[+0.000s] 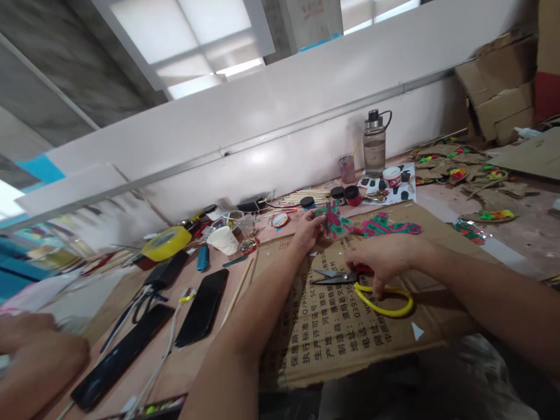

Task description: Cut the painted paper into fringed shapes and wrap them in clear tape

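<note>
My left hand (pixel 310 228) pinches the edge of a pink-and-green painted cutout (pixel 333 221) with splayed points, held just over the cardboard sheet (pixel 306 356). Beside it, to the right, lies a longer cutout (pixel 391 226) in the same colours. My right hand (pixel 380 259) is bent down over a pair of scissors (pixel 385 309) with yellow and red handles, its thumb at the yellow loop and its other fingers partly hidden. The blades are slightly apart and point left, low over the printed cardboard.
Phones (pixel 203 306), cables and a paper cup (pixel 222 240) lie to the left, near another person's arm (pixel 39 361). Behind stand paint jars (pixel 352 195) and a water bottle (pixel 374 146). Decorated cardboard pieces (pixel 494 216) are at right. A white scrap (pixel 417 331) lies near the front.
</note>
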Motion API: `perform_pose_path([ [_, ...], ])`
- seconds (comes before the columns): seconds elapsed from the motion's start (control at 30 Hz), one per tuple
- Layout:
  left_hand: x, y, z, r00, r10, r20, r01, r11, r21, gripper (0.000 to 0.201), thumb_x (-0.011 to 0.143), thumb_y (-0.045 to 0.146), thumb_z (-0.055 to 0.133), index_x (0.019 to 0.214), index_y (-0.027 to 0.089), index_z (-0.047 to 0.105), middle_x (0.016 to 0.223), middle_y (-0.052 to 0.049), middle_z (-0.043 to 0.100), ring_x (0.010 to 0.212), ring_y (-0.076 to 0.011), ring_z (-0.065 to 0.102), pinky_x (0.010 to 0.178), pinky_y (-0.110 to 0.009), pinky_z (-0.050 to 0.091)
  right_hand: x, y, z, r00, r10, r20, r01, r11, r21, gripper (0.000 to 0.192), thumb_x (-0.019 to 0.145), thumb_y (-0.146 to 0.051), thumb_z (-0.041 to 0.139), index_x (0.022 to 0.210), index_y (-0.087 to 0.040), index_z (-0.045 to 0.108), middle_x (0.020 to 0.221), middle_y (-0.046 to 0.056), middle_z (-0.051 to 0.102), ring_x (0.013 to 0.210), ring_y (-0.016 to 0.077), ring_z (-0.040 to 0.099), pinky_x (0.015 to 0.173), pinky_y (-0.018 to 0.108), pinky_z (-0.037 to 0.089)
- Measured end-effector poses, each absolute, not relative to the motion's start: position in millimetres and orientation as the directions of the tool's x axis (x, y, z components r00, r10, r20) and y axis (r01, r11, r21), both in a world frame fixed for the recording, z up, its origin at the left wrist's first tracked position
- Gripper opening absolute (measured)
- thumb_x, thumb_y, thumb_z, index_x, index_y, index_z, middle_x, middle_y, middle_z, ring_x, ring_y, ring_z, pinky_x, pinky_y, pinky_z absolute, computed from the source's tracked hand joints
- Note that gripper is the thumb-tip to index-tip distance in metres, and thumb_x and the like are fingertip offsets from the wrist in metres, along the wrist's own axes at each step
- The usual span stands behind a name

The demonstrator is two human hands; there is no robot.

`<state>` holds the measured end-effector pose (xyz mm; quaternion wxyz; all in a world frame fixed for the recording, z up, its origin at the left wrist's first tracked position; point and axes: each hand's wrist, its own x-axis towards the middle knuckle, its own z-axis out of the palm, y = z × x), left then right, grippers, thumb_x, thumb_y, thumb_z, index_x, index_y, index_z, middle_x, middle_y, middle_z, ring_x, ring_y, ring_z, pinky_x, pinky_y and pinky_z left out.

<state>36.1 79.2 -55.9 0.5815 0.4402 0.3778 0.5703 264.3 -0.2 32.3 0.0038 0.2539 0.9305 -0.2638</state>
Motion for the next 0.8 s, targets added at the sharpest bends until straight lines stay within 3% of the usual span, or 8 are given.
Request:
perform_pose_path([
  [0.13, 37, 80, -55, 0.052, 0.997, 0.050, -0.341, -0.030, 0.939, 0.047, 0.053, 0.030, 0.095, 0.089, 0.018, 0.066, 0.069, 0.005, 0.065, 0.047, -0.0070, 0.052, 0.044, -0.021, 0.039, 262, -4, 32, -0.871, 0.479, -0.110, 0.478, 0.773, -0.417, 0.038, 0.048, -0.013, 0.092, 0.081, -0.024, 0.076, 0.070, -0.003, 0.061, 0.059, 0.0151, 0.048, 0.054, 0.027, 0.027],
  [0.33, 36, 84, -58, 0.027, 0.999, 0.039, -0.394, -0.025, 0.919, 0.046, 0.053, 0.026, 0.094, 0.088, 0.018, 0.065, 0.071, 0.005, 0.066, 0.053, -0.0081, 0.057, 0.048, -0.021, 0.041, 261, -2, 33, -0.882, 0.417, -0.220, 0.468, 0.835, -0.290, 0.040, 0.068, -0.019, 0.074, 0.108, -0.023, 0.074, 0.093, 0.006, 0.071, 0.077, 0.0219, 0.060, 0.060, 0.027, 0.032],
  [0.53, 36, 80, -53, 0.004, 1.000, 0.007, -0.441, -0.004, 0.898, 0.040, 0.056, 0.020, 0.092, 0.085, 0.019, 0.063, 0.074, 0.004, 0.069, 0.058, -0.0096, 0.062, 0.053, -0.021, 0.045, 257, -1, 35, -0.888, 0.410, -0.208, 0.458, 0.835, -0.307, 0.036, 0.064, -0.022, 0.073, 0.100, -0.020, 0.067, 0.093, 0.006, 0.068, 0.078, 0.0213, 0.058, 0.059, 0.027, 0.034],
  [0.67, 36, 78, -50, -0.015, 1.000, -0.004, -0.490, -0.004, 0.872, 0.040, 0.054, 0.017, 0.091, 0.081, 0.019, 0.062, 0.074, 0.002, 0.070, 0.057, -0.0108, 0.064, 0.052, -0.021, 0.047, 262, 5, 41, -0.898, 0.436, -0.057, 0.423, 0.821, -0.383, 0.033, 0.067, -0.025, 0.072, 0.098, -0.018, 0.063, 0.091, 0.005, 0.067, 0.074, 0.0184, 0.057, 0.061, 0.027, 0.040],
  [0.8, 37, 81, -50, -0.077, 0.997, -0.019, -0.522, -0.024, 0.852, 0.038, 0.053, 0.015, 0.090, 0.079, 0.018, 0.062, 0.069, 0.003, 0.069, 0.052, -0.0114, 0.063, 0.051, -0.022, 0.048, 269, 23, 45, -0.803, 0.539, 0.253, 0.355, 0.774, -0.524, 0.036, 0.070, -0.023, 0.070, 0.105, -0.018, 0.066, 0.094, 0.005, 0.069, 0.073, 0.0161, 0.058, 0.066, 0.026, 0.045],
])
